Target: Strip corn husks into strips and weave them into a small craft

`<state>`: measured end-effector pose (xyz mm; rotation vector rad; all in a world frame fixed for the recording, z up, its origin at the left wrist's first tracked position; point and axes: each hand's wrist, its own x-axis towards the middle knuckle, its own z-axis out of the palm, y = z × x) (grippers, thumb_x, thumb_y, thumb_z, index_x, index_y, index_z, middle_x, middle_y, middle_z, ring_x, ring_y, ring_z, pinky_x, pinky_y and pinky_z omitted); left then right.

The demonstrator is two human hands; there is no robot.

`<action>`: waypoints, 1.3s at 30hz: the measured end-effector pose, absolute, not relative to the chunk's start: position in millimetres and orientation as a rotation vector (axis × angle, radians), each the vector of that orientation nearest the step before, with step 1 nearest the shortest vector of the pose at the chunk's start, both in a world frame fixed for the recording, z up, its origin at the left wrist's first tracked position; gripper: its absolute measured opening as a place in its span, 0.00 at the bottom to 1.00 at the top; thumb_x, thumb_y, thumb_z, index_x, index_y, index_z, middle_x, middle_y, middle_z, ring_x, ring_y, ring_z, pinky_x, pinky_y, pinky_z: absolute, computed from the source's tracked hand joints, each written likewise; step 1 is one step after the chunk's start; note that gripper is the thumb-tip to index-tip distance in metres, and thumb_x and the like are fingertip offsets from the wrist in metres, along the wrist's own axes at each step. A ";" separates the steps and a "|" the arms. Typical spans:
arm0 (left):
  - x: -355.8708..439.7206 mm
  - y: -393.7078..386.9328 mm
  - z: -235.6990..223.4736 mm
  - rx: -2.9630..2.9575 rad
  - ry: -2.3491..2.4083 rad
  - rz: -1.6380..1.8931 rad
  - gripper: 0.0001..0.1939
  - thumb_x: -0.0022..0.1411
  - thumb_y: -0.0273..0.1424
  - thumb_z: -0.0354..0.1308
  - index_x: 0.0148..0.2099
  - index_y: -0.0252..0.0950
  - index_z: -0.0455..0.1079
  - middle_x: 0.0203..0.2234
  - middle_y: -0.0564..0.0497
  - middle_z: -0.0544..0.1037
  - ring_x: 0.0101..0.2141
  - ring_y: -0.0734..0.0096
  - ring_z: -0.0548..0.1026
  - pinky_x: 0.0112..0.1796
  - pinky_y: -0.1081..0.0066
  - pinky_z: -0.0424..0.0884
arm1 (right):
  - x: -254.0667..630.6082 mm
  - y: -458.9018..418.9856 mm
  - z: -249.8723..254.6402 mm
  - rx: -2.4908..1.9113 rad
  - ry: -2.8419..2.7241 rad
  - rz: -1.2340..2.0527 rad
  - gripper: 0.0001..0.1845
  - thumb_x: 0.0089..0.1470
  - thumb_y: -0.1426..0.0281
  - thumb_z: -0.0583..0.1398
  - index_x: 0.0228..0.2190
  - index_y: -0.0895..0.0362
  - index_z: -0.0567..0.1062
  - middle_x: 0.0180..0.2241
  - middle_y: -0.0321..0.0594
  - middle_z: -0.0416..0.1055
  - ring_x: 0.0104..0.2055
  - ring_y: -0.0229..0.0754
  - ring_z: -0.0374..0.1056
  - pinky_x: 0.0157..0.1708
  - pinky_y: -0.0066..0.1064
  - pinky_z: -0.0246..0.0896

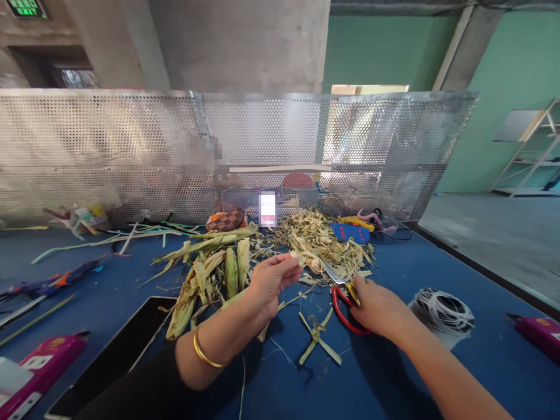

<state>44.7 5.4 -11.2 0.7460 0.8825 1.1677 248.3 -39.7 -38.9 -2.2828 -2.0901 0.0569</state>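
Husk piece (296, 256), small and pale, is pinched between the thumb and fingers of the person's left hand (270, 283), above the middle of a blue table (280, 388). Nearest me, a black sleeve (146, 376) and a gold bangle (205, 353) lead up to that hand. Left of the sleeve lie a long black tray (118, 347) and a magenta tool (48, 361); a second magenta tool (540, 333) lies at the far right.

Just beyond the sleeve, narrow husk strips form a small cross (315, 334) on the table. To its right, the fingers of the right hand (378, 306) curl around scissors (336, 275) with red and yellow handles, the blades pointing up and left, near the left hand. A loose coil of whitish string (444, 312) sits to the right of this hand.

Farther back, long husks (188, 309) lie to the left, and a tangled heap of husk shreds (315, 230) spreads behind the hands. A brown checkered pouch (225, 220) rests behind the long husks, and a blue item with red marks (350, 233) lies at the heap's right side. Behind everything on the table stands a perforated metal screen (262, 128), with grey concrete (245, 46) and a green wall (389, 52) beyond
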 end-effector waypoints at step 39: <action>38.4 13.1 -6.0 0.730 0.718 1.324 0.05 0.51 0.18 0.61 0.29 0.30 0.70 0.22 0.50 0.76 0.24 0.75 0.76 0.31 0.77 0.73 | 221.8 -59.8 -31.0 -1.499 -1.774 0.554 0.33 0.44 0.58 0.63 0.51 0.54 0.67 0.47 0.46 0.67 0.47 0.49 0.66 0.47 0.35 0.62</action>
